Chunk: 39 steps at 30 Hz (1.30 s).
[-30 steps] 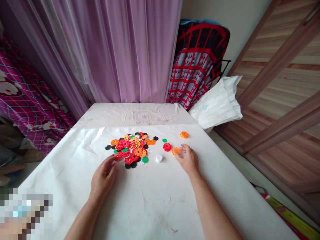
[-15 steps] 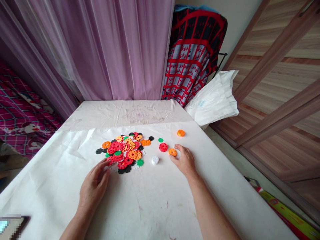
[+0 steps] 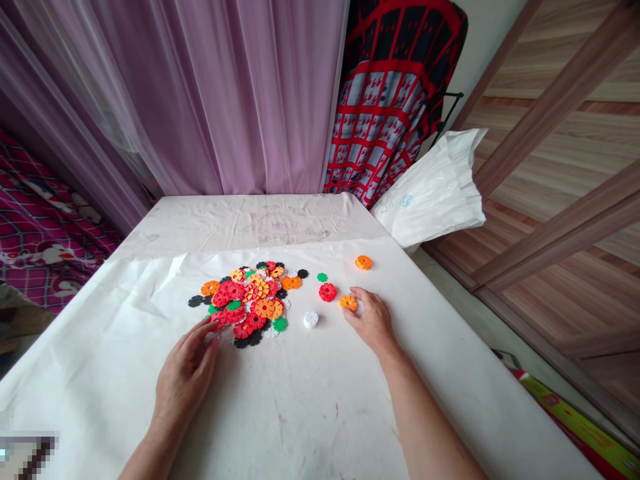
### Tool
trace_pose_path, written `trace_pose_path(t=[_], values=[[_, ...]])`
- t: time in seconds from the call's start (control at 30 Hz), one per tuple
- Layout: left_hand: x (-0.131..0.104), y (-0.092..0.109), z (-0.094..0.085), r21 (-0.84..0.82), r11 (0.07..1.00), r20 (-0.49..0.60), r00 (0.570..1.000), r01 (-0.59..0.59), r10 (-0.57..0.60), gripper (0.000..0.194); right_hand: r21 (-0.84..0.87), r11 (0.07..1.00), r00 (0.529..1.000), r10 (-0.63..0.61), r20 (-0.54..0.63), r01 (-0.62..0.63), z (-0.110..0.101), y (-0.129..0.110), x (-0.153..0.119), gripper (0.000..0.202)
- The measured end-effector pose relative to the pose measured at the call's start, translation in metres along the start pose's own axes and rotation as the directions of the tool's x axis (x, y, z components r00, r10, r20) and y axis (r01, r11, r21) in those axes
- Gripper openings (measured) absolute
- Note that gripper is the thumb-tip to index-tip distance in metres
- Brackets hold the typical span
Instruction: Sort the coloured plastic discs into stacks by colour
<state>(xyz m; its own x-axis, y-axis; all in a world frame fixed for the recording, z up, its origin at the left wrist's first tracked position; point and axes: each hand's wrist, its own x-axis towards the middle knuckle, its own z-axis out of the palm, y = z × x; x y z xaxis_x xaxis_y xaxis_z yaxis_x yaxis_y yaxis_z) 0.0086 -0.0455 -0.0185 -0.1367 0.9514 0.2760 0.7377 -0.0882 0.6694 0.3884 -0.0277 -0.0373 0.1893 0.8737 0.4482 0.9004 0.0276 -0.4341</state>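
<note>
Toothed, flower-shaped plastic discs in red, orange, black, green and white form a loose pile (image 3: 255, 307) on the white-covered table. My left hand (image 3: 187, 363) rests at the pile's near left edge, fingers curved and thumb apart. A pale disc partly shows in that gap; whether the hand grips it I cannot tell. With thumb and forefinger, my right hand (image 3: 373, 321) holds an orange stack of discs (image 3: 348, 303) at the table surface. Near it are a red stack (image 3: 327, 292), a white stack (image 3: 311, 319), a single green disc (image 3: 322, 277) and another orange stack (image 3: 363, 263).
A white bag (image 3: 430, 193) leans at the table's far right corner. Purple curtains (image 3: 240, 100) hang behind the table (image 3: 280, 413). A blurred-out object (image 3: 25, 457) lies at the near left. Wooden cabinet doors (image 3: 560, 167) stand to the right.
The view has tilted slightly, shifting the background. Both hands keep nearly the same places, the left at the pile and the right at the orange stack.
</note>
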Motion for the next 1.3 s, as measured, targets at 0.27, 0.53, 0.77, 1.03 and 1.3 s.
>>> trace_pose_path(t=[0.27,0.53,0.77,1.03,1.3], values=[[0.002,0.000,-0.001,0.010,1.000,0.014,1.000,0.005,-0.005,0.043,0.005,0.999,0.999,-0.032,-0.039,0.032,-0.001,-0.001,-0.001,0.041],[0.002,-0.002,0.000,0.003,1.000,0.007,1.000,-0.016,0.016,0.041,-0.020,0.996,0.992,0.083,-0.097,-0.085,-0.005,0.005,-0.010,0.033],[0.002,0.000,0.000,0.004,1.000,0.002,1.000,-0.009,0.009,0.042,0.003,0.997,0.996,0.072,-0.044,-0.072,-0.004,0.003,-0.010,0.040],[0.003,0.001,-0.001,0.012,0.999,0.004,0.999,-0.045,0.044,0.038,0.027,0.996,0.993,0.081,-0.082,-0.079,-0.011,-0.002,-0.008,0.035],[0.003,0.005,-0.001,-0.015,0.999,0.004,0.999,-0.048,0.048,0.037,0.165,0.940,0.949,-0.311,0.059,0.298,-0.012,-0.115,0.001,0.014]])
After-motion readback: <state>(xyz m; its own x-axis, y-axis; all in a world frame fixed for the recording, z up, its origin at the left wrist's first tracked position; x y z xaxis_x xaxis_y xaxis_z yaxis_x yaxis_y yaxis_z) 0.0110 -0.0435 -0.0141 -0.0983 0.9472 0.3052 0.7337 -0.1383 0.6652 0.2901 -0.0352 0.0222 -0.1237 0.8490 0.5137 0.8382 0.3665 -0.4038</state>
